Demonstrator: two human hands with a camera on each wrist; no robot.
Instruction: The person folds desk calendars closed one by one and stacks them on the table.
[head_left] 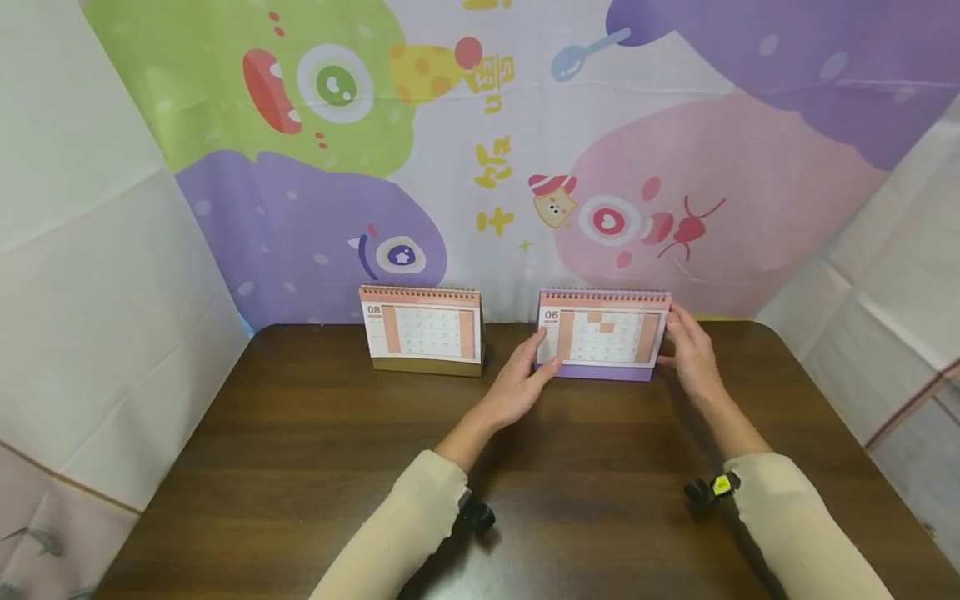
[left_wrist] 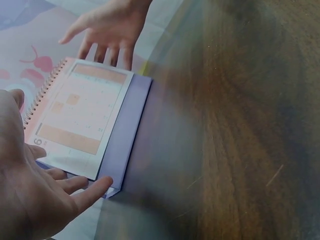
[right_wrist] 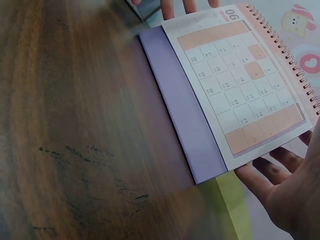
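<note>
A desk calendar (head_left: 604, 333) with a purple base stands on the table, its page marked 06 and its spiral binding at the top. My left hand (head_left: 519, 380) is at its left edge, and in the left wrist view that hand (left_wrist: 35, 185) has its fingers extended along the side. At the opposite edge, my right hand (head_left: 693, 354) has its fingertips right at the calendar's side. The right wrist view shows the fingers (right_wrist: 272, 170) partly hidden behind the page. A second desk calendar (head_left: 423, 329), marked 08 with a brown base, stands left of my left hand.
The dark wooden table (head_left: 315, 467) reaches back to a cartoon-printed cloth (head_left: 480, 267) close behind both calendars. White cloth walls (head_left: 90, 250) rise along the sides. Small black devices (head_left: 476, 512) are strapped at both wrists.
</note>
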